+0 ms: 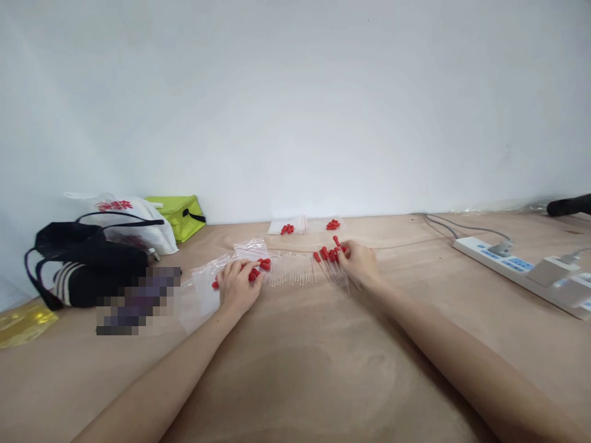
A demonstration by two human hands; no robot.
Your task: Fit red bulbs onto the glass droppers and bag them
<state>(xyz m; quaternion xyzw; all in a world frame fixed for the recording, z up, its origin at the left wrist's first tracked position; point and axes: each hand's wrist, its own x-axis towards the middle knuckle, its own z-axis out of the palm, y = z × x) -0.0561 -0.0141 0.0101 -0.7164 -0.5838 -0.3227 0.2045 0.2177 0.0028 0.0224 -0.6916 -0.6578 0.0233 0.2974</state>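
On the left, my left hand (237, 286) rests over the plastic zip bags (207, 289), its fingers curled down around a red rubber bulb (253, 274). More red bulbs lie at its fingertips and beside its wrist side. Right of it, a row of thin clear glass tubes (290, 269) lies side by side on the table. My right hand (359, 261) is closed in a pinch on a dropper, whose red bulb (337, 241) points up. Several droppers with red bulbs (325, 253) fan out just left of that hand. The fingertips of both hands are partly hidden.
Two more bags with red bulbs (287, 229) lie near the wall. A power strip (517, 271) with plugs and cables stands right. At left are a black bag (92, 258), a white plastic bag (138, 224), a green bag (180, 215) and a blurred-out object (141, 301).
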